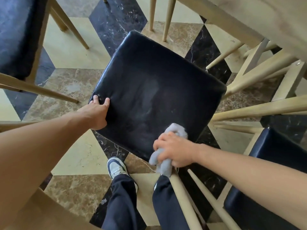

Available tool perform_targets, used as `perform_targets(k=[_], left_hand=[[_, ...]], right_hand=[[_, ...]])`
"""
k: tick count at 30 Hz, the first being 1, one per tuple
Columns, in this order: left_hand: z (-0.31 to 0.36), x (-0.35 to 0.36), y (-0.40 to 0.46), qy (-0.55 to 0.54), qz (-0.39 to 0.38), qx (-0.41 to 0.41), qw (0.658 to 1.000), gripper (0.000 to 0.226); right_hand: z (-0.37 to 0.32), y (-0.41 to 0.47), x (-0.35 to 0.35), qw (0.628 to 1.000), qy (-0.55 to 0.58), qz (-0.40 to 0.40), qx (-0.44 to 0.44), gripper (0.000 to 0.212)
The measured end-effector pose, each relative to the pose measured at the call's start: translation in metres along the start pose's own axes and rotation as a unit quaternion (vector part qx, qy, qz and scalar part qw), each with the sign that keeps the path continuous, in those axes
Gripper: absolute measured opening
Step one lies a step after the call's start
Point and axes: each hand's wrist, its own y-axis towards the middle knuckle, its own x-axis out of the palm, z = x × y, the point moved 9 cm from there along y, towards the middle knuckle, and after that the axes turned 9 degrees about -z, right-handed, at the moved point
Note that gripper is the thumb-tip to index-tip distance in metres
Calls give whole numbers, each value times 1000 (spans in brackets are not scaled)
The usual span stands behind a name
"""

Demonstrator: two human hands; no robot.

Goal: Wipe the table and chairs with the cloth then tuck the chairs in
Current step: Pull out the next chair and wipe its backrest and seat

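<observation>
Chair seat point(156, 90), square and padded in black, fills the middle of the head-camera view, seen from directly above and turned so one corner points toward the person. No containers show anywhere. The left hand point(98, 112) grips the seat's left corner, fingertips curled over the padded edge and the thumb on top of the cushion. The right hand point(172, 150) sits at the seat's near edge, fingers bunched tightly round a crumpled grey cloth point(163, 156). One lump of cloth pokes out above the knuckles onto the black cushion; the rest hangs out below the fingers, past the seat's edge. Faint pale smears mark the centre of the cushion. Below the seat, the person's dark trouser legs and one grey-and-navy shoe point(116, 166) stand on a marble floor point(74, 83) patterned in cream, brown and black. The pale wooden table point(259, 19) crosses the upper right corner. Other black-cushioned chairs with pale wooden legs stand at upper left point(18, 30) and lower right point(269, 178).
</observation>
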Motion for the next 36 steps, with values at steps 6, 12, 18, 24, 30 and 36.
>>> perform_targets(k=[6, 12, 18, 24, 30, 36], left_hand=[[13, -2, -16, -36, -13, -52, 998, 95], [23, -7, -29, -78, 44, -93, 992, 72], [44, -8, -46, -104, 55, -92, 989, 60], [61, -18, -59, -86, 53, -66, 993, 53], [77, -14, -64, -90, 53, -30, 994, 48], [86, 0, -79, -104, 45, -19, 993, 35]], right_hand=[[154, -96, -42, 926, 110, 194, 305, 37], [231, -140, -37, 709, 282, 368, 531, 49], [77, -74, 8, 828, 229, 281, 427, 46], [-2, -50, 44, 902, 309, 153, 261, 34], [68, -91, 0, 878, 186, 254, 361, 41], [101, -148, 20, 643, 330, 369, 585, 44]])
